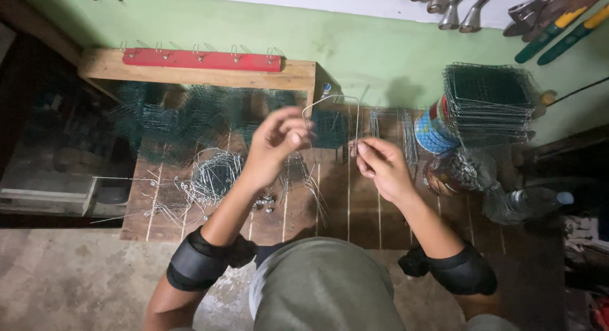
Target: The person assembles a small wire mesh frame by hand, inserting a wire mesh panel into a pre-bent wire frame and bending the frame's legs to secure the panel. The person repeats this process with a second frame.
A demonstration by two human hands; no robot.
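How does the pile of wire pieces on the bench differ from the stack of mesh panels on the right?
The pile of wire pieces is loose and tangled, spread low on the wooden bench; the stack of mesh panels is neat, squared and tall. The pieces are single bent wires, silvery; the panels are gridded sheets, darker. The pile lies by the left hand, the stack beyond the right hand. Both are metal wire.

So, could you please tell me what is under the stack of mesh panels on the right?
The mesh stack sits on a colourful tin. The stack covers the tin's top, so its contents cannot be seen.
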